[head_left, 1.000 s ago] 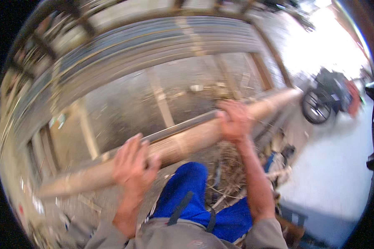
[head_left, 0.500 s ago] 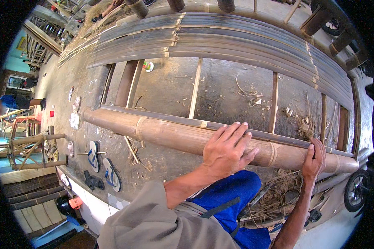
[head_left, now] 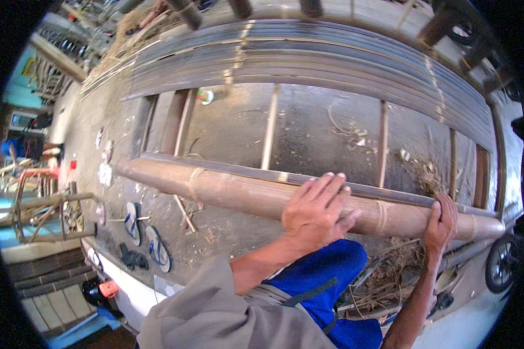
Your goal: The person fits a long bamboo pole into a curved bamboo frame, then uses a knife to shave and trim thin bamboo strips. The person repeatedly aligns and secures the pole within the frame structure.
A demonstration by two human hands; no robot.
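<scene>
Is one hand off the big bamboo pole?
No, the left hand and the right hand both rest on the pole.

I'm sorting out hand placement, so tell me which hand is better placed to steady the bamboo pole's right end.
Probably the right hand: it rests on the bamboo pole close to that end, while the left hand lies nearer the pole's middle.

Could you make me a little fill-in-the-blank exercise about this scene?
The left hand and right hand touch a thick, jointed pole of ____.
The trousers are bright ____.
The blue-strapped flip-flops lie to the ____ of both hands.
The black wheel near the pole's end is closer to the ____ hand.
Missing words: bamboo; blue; left; right.
</scene>
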